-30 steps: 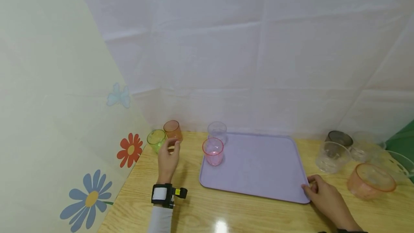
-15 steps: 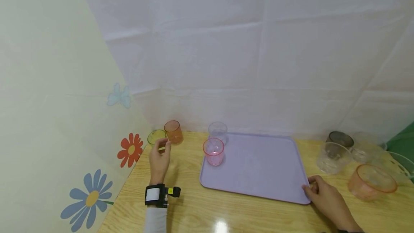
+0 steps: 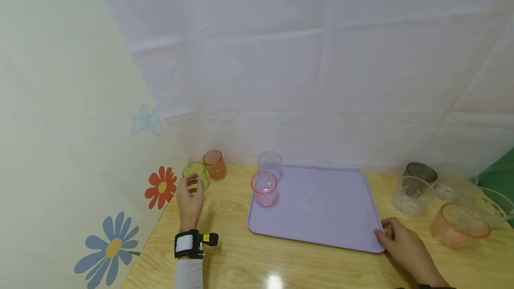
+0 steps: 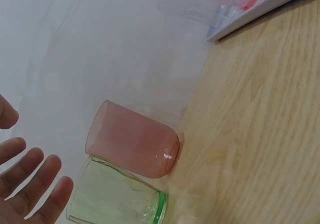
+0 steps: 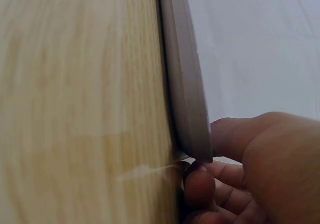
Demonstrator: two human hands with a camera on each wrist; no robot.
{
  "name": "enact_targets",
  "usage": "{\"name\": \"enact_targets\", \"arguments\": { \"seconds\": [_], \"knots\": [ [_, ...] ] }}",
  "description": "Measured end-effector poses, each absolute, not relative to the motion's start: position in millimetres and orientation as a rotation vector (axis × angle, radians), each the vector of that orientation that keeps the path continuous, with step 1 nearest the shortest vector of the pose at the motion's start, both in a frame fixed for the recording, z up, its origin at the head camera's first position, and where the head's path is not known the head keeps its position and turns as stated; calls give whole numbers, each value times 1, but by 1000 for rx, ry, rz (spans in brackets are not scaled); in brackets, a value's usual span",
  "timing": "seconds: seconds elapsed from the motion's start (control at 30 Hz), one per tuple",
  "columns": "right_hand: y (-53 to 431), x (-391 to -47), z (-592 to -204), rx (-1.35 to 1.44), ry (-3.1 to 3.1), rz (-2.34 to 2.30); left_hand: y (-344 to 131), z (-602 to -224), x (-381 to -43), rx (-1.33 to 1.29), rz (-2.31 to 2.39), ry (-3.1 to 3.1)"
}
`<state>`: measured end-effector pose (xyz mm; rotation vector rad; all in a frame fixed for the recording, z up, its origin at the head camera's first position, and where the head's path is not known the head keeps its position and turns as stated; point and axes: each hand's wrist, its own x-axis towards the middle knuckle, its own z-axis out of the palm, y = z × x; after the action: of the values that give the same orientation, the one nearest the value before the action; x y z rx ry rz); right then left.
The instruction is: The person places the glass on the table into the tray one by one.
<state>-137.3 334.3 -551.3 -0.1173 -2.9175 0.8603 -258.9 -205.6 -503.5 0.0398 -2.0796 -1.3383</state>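
Observation:
My left hand (image 3: 190,200) is just in front of a green clear cup (image 3: 204,181), overlapping it in the head view. In the left wrist view its fingers (image 4: 37,176) are spread and hold nothing, the fingertips close to the green cup's rim. An orange cup (image 3: 215,166) stands right behind it. My right hand (image 3: 405,246) pinches the front right corner of a lilac tray (image 3: 321,208), thumb on top and fingers below in the right wrist view. On the tray's left side stand a pink cup (image 3: 265,193) and, behind it, a colourless cup (image 3: 270,164).
To the right of the tray are a dark grey cup (image 3: 426,174), a clear cup (image 3: 407,200), an orange bowl (image 3: 458,231) and other clear vessels. A white sheet (image 3: 257,79) hangs behind the table, and a flower-decorated wall (image 3: 100,168) borders its left.
My left hand has moved left, from in front of the orange cup to the green cup. The right hand and the tray have stayed in place.

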Motion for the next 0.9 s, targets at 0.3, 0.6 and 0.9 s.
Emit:
{"name": "enact_targets", "arguments": {
  "seconds": [0.3, 0.6, 0.9],
  "knots": [
    [334, -137, -551, -108, -2912, 847, -210, -512, -260, 48, -1357, -2021],
    [334, -138, -550, -111, -2909, 858, -214, -521, -265, 112, -1390, -1983],
    [333, -136, -550, -106, -2891, 852, -219, -534, -272, 193, -1440, -2021]
  ]
}}
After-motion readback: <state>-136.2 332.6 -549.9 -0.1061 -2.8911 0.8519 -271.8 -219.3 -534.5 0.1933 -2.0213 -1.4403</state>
